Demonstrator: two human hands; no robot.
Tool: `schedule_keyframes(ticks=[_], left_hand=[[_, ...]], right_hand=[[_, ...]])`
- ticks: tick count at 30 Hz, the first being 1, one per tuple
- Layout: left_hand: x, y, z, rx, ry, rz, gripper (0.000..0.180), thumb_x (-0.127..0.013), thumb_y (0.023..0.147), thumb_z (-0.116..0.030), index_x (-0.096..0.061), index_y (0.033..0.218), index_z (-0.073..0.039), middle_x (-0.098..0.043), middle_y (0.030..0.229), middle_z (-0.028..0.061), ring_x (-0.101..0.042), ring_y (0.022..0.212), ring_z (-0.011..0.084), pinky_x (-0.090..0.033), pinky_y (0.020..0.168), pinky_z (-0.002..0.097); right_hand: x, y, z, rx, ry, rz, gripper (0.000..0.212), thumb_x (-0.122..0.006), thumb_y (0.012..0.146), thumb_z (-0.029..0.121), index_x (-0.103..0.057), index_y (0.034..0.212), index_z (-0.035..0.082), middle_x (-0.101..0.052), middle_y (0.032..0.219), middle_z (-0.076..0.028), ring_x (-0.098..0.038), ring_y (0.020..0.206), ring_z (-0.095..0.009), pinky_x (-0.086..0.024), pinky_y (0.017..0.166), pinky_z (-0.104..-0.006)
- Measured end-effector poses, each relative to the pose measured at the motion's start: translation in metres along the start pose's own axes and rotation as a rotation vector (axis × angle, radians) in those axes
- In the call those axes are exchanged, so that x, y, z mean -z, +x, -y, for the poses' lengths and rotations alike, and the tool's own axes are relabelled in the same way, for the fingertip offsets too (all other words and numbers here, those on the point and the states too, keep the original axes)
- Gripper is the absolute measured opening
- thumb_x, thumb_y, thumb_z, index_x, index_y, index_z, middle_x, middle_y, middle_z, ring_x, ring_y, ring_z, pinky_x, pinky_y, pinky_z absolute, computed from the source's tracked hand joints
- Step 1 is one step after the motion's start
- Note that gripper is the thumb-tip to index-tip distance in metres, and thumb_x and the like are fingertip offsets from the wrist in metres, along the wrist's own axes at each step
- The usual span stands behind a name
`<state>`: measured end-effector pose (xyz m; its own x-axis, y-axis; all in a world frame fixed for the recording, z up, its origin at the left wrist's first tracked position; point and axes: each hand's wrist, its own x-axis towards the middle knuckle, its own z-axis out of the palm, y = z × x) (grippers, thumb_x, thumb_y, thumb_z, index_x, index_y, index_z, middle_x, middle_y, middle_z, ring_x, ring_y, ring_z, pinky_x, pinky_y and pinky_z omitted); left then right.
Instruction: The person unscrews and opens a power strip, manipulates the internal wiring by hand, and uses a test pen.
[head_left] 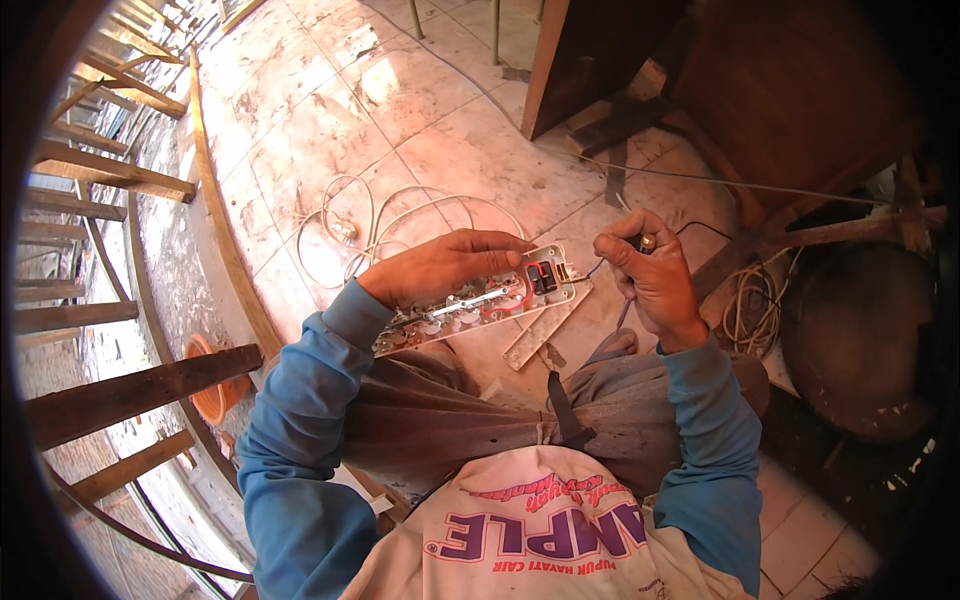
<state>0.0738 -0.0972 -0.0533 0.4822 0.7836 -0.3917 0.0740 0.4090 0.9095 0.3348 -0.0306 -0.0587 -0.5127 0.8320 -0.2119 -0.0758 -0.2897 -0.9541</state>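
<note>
An opened white power strip (460,318) lies slantwise above my lap, its inside facing up. Metal contact strips, thin red wires and a black rocker switch (541,278) show in it. My left hand (450,265) holds the strip along its far edge, fingers stretched over it and thumb close to the switch. At the strip's right end, my right hand (650,275) is closed in a pinch around a small dark piece with a brass-coloured end; its kind is unclear. A thin blue wire (596,267) shows between this hand and the strip.
A long pale strip (545,330) lies under the power strip's right end. Loops of white cable (345,225) spread over the tiled floor beyond. Wooden rails (115,175) and an orange pot (208,385) stand left. Coiled cable (755,305) and wooden furniture (600,60) are right.
</note>
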Motion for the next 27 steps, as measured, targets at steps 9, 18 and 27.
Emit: schedule_keyframes(ticks=[9,18,27], left_hand=[[0.0,0.001,0.0,0.009,-0.016,0.02,0.044,-0.051,0.103,-0.029,-0.053,0.134,0.002,-0.063,0.122,0.01,-0.058,0.107,0.0133,-0.045,0.095,0.0264],[0.003,0.0,0.004,0.005,0.047,-0.027,0.044,-0.051,0.102,-0.03,-0.055,0.132,0.002,-0.065,0.118,0.01,-0.059,0.104,0.0136,-0.047,0.092,0.0263],[0.003,0.0,0.0,-0.025,0.036,0.011,0.044,-0.051,0.102,-0.03,-0.054,0.133,0.001,-0.065,0.12,0.0101,-0.059,0.105,0.0138,-0.047,0.092,0.0264]], right_hand=[[-0.004,0.003,-0.004,-0.012,0.108,0.009,0.013,-0.067,0.093,0.017,-0.06,0.091,0.007,-0.069,0.087,-0.004,-0.044,0.056,-0.002,-0.034,0.044,-0.0164],[-0.013,0.003,0.004,0.004,-0.035,-0.001,0.018,-0.06,0.097,0.019,-0.066,0.1,0.002,-0.071,0.094,-0.005,-0.044,0.058,-0.002,-0.036,0.05,-0.0163],[-0.012,0.002,-0.001,-0.039,-0.087,-0.056,0.013,-0.071,0.091,0.015,-0.066,0.094,0.003,-0.053,0.066,0.007,-0.038,0.055,0.0,-0.029,0.049,-0.0179]])
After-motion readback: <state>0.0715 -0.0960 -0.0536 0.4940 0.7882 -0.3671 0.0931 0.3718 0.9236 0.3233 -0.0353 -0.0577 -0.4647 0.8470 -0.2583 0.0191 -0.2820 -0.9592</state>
